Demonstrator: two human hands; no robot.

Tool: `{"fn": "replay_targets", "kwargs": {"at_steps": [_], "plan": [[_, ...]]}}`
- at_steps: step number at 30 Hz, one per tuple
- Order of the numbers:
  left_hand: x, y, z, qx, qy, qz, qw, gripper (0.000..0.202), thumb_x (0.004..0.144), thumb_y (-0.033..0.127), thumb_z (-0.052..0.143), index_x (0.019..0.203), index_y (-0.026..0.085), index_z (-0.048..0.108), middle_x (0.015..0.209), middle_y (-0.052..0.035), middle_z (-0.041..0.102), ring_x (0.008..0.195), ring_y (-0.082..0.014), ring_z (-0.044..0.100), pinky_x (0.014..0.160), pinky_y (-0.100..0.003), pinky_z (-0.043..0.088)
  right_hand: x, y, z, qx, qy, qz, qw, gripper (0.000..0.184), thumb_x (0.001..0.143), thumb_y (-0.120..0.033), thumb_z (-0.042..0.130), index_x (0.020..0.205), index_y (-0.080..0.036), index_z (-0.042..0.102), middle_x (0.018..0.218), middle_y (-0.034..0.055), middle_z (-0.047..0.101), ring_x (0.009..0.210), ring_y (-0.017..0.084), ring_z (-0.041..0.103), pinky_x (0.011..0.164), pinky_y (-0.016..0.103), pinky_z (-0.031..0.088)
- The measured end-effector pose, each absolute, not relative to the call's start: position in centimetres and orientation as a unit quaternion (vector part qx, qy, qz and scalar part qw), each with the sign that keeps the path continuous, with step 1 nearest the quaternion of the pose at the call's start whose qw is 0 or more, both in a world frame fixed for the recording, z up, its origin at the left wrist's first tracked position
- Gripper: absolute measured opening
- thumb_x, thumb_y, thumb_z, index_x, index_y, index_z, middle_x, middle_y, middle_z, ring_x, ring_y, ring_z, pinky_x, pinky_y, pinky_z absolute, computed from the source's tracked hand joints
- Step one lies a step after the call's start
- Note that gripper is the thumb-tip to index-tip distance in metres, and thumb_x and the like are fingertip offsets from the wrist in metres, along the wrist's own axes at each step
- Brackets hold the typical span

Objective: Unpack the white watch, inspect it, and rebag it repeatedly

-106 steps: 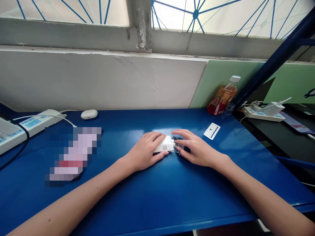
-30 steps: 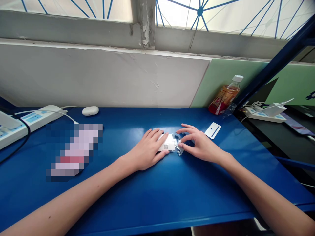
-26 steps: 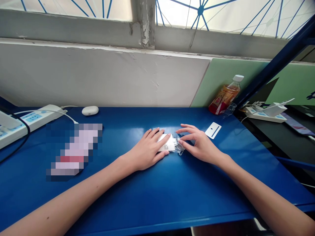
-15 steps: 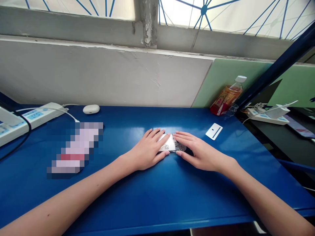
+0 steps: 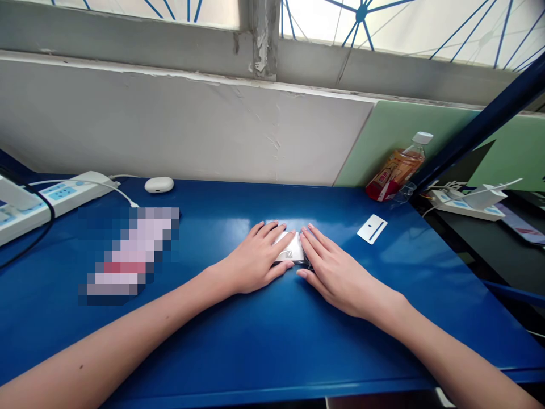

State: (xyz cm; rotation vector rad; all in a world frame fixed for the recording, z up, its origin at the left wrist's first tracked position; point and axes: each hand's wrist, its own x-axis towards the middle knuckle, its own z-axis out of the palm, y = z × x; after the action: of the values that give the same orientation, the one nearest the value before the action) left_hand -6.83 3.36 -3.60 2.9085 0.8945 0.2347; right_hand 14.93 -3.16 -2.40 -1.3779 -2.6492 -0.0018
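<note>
A small flat white packet (image 5: 293,248), with what looks like clear plastic wrap at its right end, lies on the blue tabletop (image 5: 264,341). Over its left part rests my left hand (image 5: 255,255), palm down, fingers stretched out and the thumb along the near edge. My right hand (image 5: 336,264) lies flat across the packet's right end, its fingers extended and close together. The wrapped end is mostly hidden under that hand. To the right of my right hand is a white card (image 5: 372,229) with a dark stripe.
At the left, a power strip (image 5: 63,196) with cables and a pixelated, phone-like item (image 5: 136,244) lie on the table. A white earbud case (image 5: 159,184) stands near the wall. A bottle of reddish drink (image 5: 395,170) leans at the back right, beside a blue post (image 5: 472,125).
My right hand has turned and flattened down over the packet's wrapped end, covering more of it. The left hand stays in place. The camera view has shifted slightly.
</note>
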Motion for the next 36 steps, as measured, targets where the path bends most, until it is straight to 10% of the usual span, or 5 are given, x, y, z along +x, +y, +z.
{"fn": "replay_targets", "kwargs": {"at_steps": [14,25,31,36], "plan": [[-6.8,3.5,-3.7,0.953,0.292,0.068,0.039,0.06,0.102,0.049,0.038,0.15,0.013,0.038,0.154,-0.0205,0.04,0.144,-0.0381,0.033,0.115,-0.058,0.027,14.9,-3.5,-1.3,-0.476,-0.872,0.115,0.02,0.113,0.084,-0.078,0.045,0.155,0.005,0.017,0.162,0.0263,0.015,0.151,0.039,0.007,0.12,0.055,0.028],[-6.6,3.5,-3.7,0.953,0.294,0.065,0.037,0.06,0.103,0.049,0.037,0.151,0.013,0.037,0.154,-0.0202,0.04,0.144,-0.0379,0.033,0.115,-0.057,0.027,14.7,-3.5,-1.6,-0.487,-0.866,0.101,0.06,0.097,0.09,-0.069,0.046,0.153,0.002,0.028,0.159,0.0249,0.028,0.15,0.04,0.02,0.116,0.057,0.035],[-6.9,3.8,-3.9,0.953,0.286,0.086,0.058,0.056,0.105,0.047,0.034,0.151,0.014,0.037,0.153,-0.0187,0.042,0.144,-0.0362,0.034,0.115,-0.057,0.028,15.8,-1.6,-2.3,-0.484,-0.848,0.055,0.21,0.042,0.104,-0.03,0.032,0.124,-0.012,0.065,0.13,0.0133,0.067,0.136,0.03,0.049,0.114,0.051,0.041],[-7.3,4.0,-3.8,0.951,0.255,0.135,0.114,0.051,0.106,0.041,0.033,0.151,0.016,0.035,0.152,-0.015,0.045,0.141,-0.031,0.039,0.116,-0.052,0.031,17.3,-0.2,-2.9,-0.458,-0.849,0.051,0.26,0.038,0.1,-0.019,0.039,0.131,-0.02,0.061,0.131,0.0118,0.066,0.127,0.028,0.056,0.108,0.053,0.047]]}}
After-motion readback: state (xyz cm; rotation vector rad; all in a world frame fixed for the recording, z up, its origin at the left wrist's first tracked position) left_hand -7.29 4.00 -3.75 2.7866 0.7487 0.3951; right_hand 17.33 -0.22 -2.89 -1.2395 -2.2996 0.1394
